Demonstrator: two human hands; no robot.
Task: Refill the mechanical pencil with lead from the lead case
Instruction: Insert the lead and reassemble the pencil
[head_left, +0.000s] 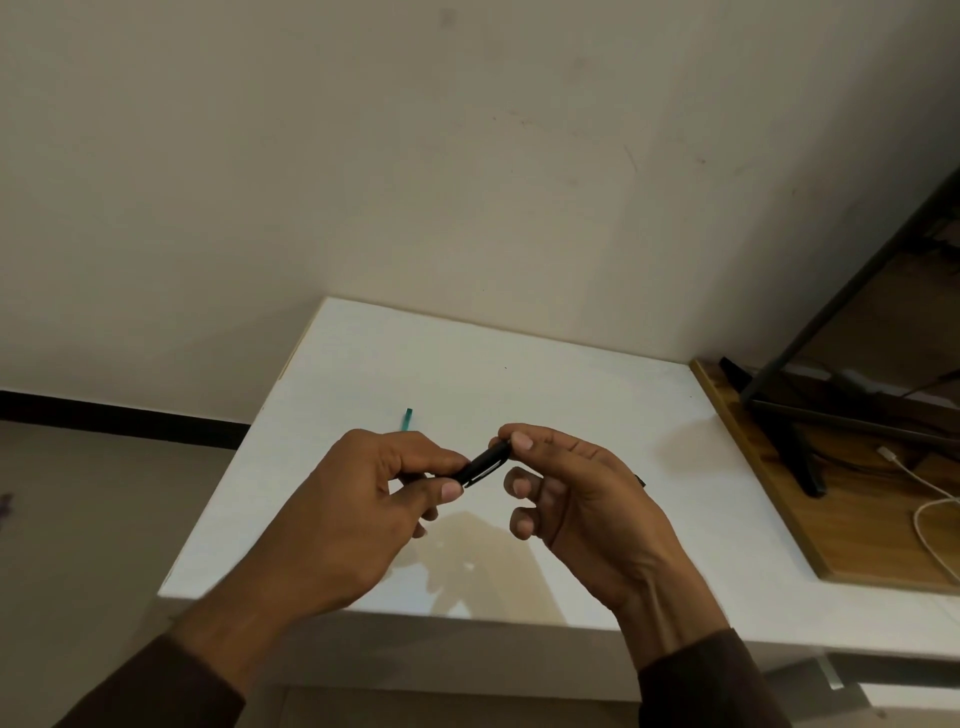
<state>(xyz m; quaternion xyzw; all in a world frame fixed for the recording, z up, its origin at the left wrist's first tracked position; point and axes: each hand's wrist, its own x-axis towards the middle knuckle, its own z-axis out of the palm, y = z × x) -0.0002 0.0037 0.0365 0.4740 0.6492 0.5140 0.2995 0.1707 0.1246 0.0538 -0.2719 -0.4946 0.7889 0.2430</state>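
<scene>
Left hand (358, 499): thumb and fingers pinch the black mechanical pencil (482, 465), its front end hidden in the grip. Right hand (566, 493): fingertips close on the pencil's upper end, above a white tabletop (571, 384). Beyond: slim green item (407, 419), partly hidden, unidentifiable. Lead case not discernible.

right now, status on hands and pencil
Left hand and right hand both pinching the black mechanical pencil above the white table. Green item lies behind the left hand. Nothing in the way.
</scene>
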